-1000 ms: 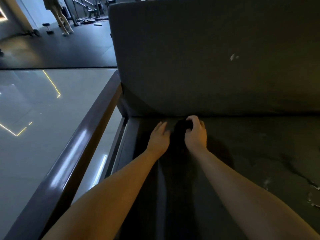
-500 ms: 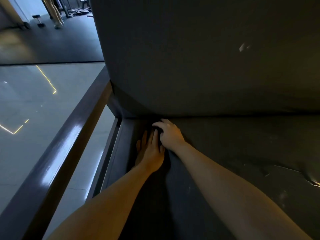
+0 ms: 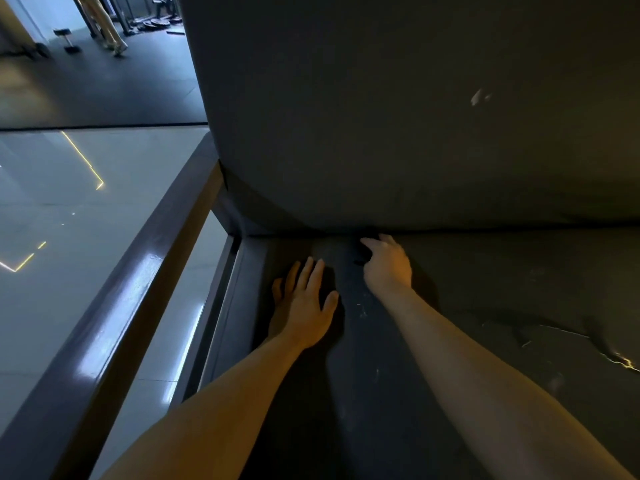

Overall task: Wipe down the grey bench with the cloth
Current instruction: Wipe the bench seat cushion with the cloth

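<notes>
The fingers of the right hand are bent and bunched over a dark cloth, pressing it into the crease where the seat meets the backrest. Only a small dark wad of the cloth shows under the fingertips, too dim and crumpled to tell its long axis or which way it points.

Just beside it, nearer the end of the seat, the left hand lies flat, palm down. Its fingers are straight and slightly spread, holding nothing and pointing towards the backrest. Both bare forearms reach in from the near edge.

The grey bench has a scuffed seat with pale scratches between the arms, and a torn, cracked patch sits well off to the right. The backrest rises tall and blocks everything behind it; a small white nick marks it high up.

A glossy dark rail runs along the left end of the bench. Beyond it lies a pale tiled floor with thin yellow lines. Far off at the top left stand a person's legs, near a dumbbell and some weight plates.
</notes>
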Demonstrator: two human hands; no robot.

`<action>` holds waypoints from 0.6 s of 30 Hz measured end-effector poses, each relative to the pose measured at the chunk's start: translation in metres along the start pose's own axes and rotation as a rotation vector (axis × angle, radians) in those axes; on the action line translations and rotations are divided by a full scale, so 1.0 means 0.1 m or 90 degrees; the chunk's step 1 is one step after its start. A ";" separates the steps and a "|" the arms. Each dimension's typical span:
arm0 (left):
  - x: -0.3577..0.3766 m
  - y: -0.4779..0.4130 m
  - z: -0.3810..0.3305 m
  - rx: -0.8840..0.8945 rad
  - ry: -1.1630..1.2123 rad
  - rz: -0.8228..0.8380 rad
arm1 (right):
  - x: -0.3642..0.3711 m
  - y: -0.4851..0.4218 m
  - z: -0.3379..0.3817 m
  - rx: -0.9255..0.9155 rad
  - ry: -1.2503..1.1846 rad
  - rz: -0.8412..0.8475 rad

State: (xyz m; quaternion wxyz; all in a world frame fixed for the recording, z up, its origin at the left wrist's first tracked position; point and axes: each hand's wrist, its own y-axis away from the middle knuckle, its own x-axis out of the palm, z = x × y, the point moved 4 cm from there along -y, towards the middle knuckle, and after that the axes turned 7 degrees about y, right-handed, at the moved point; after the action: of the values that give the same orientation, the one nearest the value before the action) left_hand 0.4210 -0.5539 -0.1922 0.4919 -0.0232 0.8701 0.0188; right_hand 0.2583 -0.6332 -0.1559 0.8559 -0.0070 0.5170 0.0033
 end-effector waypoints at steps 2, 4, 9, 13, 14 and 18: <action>-0.01 0.02 -0.02 -0.004 0.006 -0.019 | 0.12 0.07 0.24 -0.067 -0.027 0.033; -0.02 0.03 -0.02 -0.006 0.013 -0.041 | 0.22 0.16 0.45 -0.151 -0.052 0.106; -0.06 0.08 -0.01 0.029 -0.026 -0.113 | 0.15 0.15 0.32 -0.228 -0.005 0.131; -0.06 0.06 0.01 0.023 -0.042 -0.039 | -0.16 0.02 -0.35 -0.038 0.036 0.037; -0.06 0.05 0.01 0.021 -0.042 -0.026 | -0.24 0.02 -0.50 0.010 0.032 0.026; -0.02 0.04 0.01 0.022 -0.064 0.011 | -0.23 0.15 -0.45 0.034 0.033 -0.016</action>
State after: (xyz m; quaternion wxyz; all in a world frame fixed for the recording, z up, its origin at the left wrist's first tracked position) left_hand 0.4224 -0.5496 -0.1908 0.5353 -0.0063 0.8446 0.0090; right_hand 0.2075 -0.6189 -0.1561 0.8420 0.0093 0.5390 -0.0212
